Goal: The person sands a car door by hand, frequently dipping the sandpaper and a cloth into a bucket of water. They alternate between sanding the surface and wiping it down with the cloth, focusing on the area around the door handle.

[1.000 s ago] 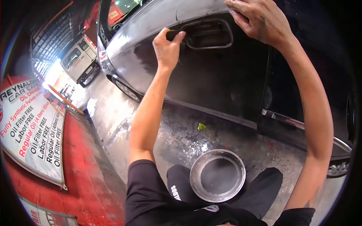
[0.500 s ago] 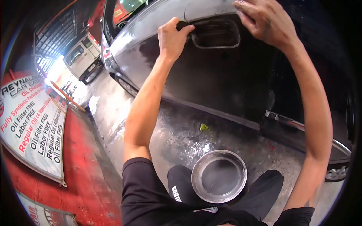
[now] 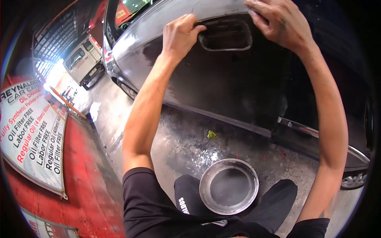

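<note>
My left hand (image 3: pixel 179 36) is closed at the left end of the door-handle recess (image 3: pixel 226 36), thumb and fingers pressed together. A dark bit shows at its fingertips, too small to name. On the upper door panel, right of the recess, rests my right hand (image 3: pixel 279 24), its thumb apart from the fingers and nothing visible in it. The dark car door (image 3: pixel 222 85) has a dull, hazy surface with a lighter grey band (image 3: pixel 158 23) along its top. Between my knees stands a round metal basin (image 3: pixel 204 186) holding grey liquid.
A red wall (image 3: pixel 85 170) with a price sign (image 3: pixel 33 135) runs along the left. A white van (image 3: pixel 83 57) stands at the far left. A yellow-green scrap (image 3: pixel 212 134) lies on the wet, stained floor (image 3: pixel 174 139) below the door.
My left hand has shifted slightly left and up along the edge of the recess. My right hand has stayed at the same place on the panel. The view has shifted slightly.
</note>
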`<state>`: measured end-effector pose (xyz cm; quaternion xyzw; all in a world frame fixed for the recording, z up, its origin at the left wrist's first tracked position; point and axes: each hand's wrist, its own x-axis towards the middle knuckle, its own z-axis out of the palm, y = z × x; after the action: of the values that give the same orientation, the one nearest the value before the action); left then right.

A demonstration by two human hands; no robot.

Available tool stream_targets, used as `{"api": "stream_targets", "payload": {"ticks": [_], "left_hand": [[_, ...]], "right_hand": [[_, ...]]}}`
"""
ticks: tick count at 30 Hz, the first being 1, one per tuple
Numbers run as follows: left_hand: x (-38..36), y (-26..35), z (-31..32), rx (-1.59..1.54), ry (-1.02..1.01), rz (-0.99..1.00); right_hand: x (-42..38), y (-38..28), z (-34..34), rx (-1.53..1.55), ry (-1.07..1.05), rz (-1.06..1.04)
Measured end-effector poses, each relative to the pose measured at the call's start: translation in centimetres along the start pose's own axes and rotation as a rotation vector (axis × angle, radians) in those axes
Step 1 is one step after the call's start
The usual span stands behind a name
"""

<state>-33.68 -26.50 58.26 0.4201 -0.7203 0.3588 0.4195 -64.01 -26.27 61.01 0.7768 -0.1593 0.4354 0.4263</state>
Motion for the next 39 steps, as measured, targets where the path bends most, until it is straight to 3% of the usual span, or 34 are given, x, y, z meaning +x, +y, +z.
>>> {"api": "stream_targets", "payload": {"ticks": [1,3,5,7,9,10,11,13,14,15,17,18,19,21,22,23,25,27,29,33,34,37,38,39], "left_hand": [[0.3,-0.1,-0.7,0.029,-0.052,0.158],[-0.3,-0.5,-0.7,0.035,-0.070,0.168],[-2.4,0.1,0.0,-0.206,0.021,-0.322],[-4.3,-1.4,1.7,-0.404,0.121,-0.316],[-3.9,-1.2,1.4,-0.590,0.039,-0.571],[-3.8,-1.0,1.4,-0.503,0.100,-0.429],[-2.4,-0.5,0.4,-0.498,0.100,-0.428],[-0.4,-0.2,-0.5,-0.182,-0.133,-0.406],[-0.4,-0.2,-0.5,-0.127,-0.035,-0.161],[-0.1,-0.2,-0.4,-0.122,-0.034,-0.164],[1.0,-0.1,0.1,0.028,0.014,0.278],[0.7,-0.4,0.1,-0.016,0.002,0.158],[0.5,-0.5,0.0,-0.016,0.002,0.158],[-1.2,-1.0,0.0,-0.326,-0.051,-0.319],[-2.4,-0.9,-0.1,-0.366,0.089,-0.258],[-2.5,-1.3,0.1,-0.376,0.091,-0.240],[-3.0,-1.8,0.5,-0.365,0.001,-0.447],[-1.2,-0.5,-0.3,-0.270,-0.015,-0.374],[0.5,-0.2,-0.4,0.004,-0.030,0.038],[0.1,-0.2,0.2,-0.078,0.050,0.086],[-1.1,0.4,0.2,-0.269,-0.003,-0.244],[-3.1,-0.9,1.7,-0.478,0.144,-0.326],[-2.8,-0.7,1.2,-0.516,0.047,-0.470],[-2.6,-0.2,1.0,-0.521,0.046,-0.463]], "right_hand": [[-0.1,-0.1,0.5,0.011,0.000,-0.003],[0.0,0.1,0.9,0.001,0.077,-0.004],[0.2,-0.2,1.1,0.005,0.074,-0.009],[-0.1,0.0,0.7,-0.006,0.064,0.005],[0.0,0.2,0.2,-0.032,0.045,-0.025],[0.1,0.2,0.1,-0.042,0.030,-0.051],[0.2,0.1,0.1,-0.039,0.035,-0.050],[0.2,-0.1,0.2,-0.007,-0.011,0.018],[0.1,-0.3,0.5,0.004,-0.012,0.020],[0.0,-0.3,0.8,-0.003,0.033,0.004],[0.3,0.0,0.9,-0.022,0.075,-0.028],[0.2,-0.2,1.0,-0.036,0.074,-0.018],[0.2,-0.3,1.0,-0.054,0.078,-0.005],[0.0,-0.3,1.1,-0.032,0.071,-0.013],[-0.1,0.1,0.8,-0.025,0.072,-0.019],[-0.2,0.3,0.4,-0.044,0.075,-0.012],[0.1,0.1,0.0,-0.009,-0.003,-0.015],[0.1,0.0,0.2,-0.036,-0.013,-0.013],[0.0,0.0,0.8,-0.021,0.020,0.021],[0.5,-0.4,0.3,-0.072,-0.008,0.004],[0.3,-0.5,0.8,-0.039,0.038,0.000],[0.0,-0.4,1.0,-0.005,0.091,0.003],[0.0,-0.3,0.7,0.005,0.094,0.002],[0.1,-0.2,0.4,-0.003,0.094,0.006]]}}
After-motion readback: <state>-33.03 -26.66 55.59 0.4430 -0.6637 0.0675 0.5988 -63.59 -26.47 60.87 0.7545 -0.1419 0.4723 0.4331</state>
